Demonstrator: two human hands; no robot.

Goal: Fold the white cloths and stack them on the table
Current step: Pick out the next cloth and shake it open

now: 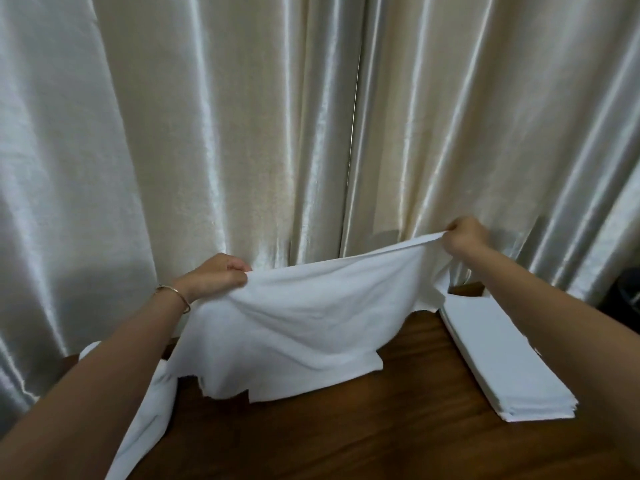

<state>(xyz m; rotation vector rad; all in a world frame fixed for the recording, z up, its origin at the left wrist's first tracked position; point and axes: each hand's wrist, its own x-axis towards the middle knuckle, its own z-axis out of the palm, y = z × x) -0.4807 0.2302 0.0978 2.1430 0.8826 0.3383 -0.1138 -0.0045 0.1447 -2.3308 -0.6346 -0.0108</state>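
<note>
A big sweep of pale satin curtain fills the whole backdrop, and in front of it sits the dark wooden table. Stretched above that table is the star of the show, a white cloth, held up in the air, its top edge pulled fairly taut from lower left to upper right, its lower hem sagging in a ragged, uneven line just over the wood. Over on the right of the table lies a neat stack of folded cloths, long and flat, edges squared up. At the left, more loose white fabric trails off the table edge under the forearm.

Now the grips: the left hand pinches one upper corner, fingers curled tight into the fabric, a thin bangle on that wrist. The right hand pinches the other upper corner, raised higher, drawing it into a narrow tail.

This looks light, soft and floppy: thin stuff, plain white, with no stiffness at all. It should drape and crease wherever it is let go, so the corners are the places to hold, keeping the edge tensioned to bring them together cleanly.
</note>
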